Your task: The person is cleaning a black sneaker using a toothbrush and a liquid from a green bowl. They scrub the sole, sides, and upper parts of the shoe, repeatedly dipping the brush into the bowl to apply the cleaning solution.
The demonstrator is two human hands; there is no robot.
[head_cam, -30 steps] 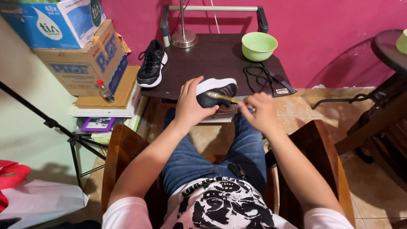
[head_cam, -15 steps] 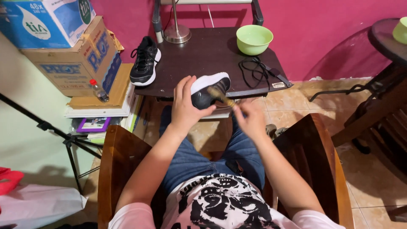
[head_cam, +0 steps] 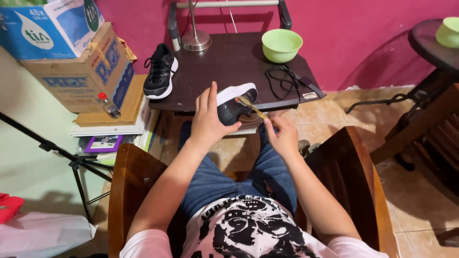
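My left hand (head_cam: 209, 119) grips a black sneaker with a white sole (head_cam: 235, 102), held sole-up above my lap at the front edge of a dark table (head_cam: 229, 67). My right hand (head_cam: 282, 136) holds a thin yellowish brush (head_cam: 251, 107) whose tip touches the sneaker's side. The matching black sneaker (head_cam: 160, 71) stands on the table's left side. I sit in a wooden chair (head_cam: 131, 177), wearing jeans.
A green bowl (head_cam: 281, 45), a black lace or cord (head_cam: 282, 79) and a lamp base (head_cam: 196, 40) are on the table. Cardboard boxes (head_cam: 81, 62) and a small bottle (head_cam: 108, 105) stack at left, with a tripod (head_cam: 71, 160) below. A round side table with another green bowl (head_cam: 448, 32) stands right.
The sneaker has been turned and lifted slightly in my left hand. My right hand has drawn back toward me with the brush still against the shoe.
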